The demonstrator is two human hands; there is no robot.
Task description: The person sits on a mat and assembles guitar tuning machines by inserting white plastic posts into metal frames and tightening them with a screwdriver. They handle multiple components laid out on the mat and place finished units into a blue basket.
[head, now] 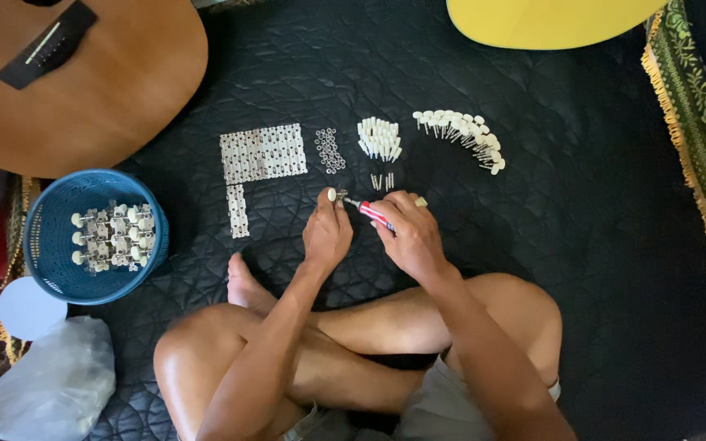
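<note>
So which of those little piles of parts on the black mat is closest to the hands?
The few small metal screws just above the left hand and right hand; the white pegs and other piles lie farther up.

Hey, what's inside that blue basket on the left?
The blue basket holds a pile of assembled metal tuning machines with cream-white knobs, lying across its floor. Whatever lies beneath that pile, and how many layers there are, is covered and cannot be seen.

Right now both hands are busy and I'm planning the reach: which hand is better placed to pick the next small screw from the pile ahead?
Probably the left hand: the screws lie just ahead, and it holds only a small peg. The right hand has its grip full with the screwdriver.
</note>
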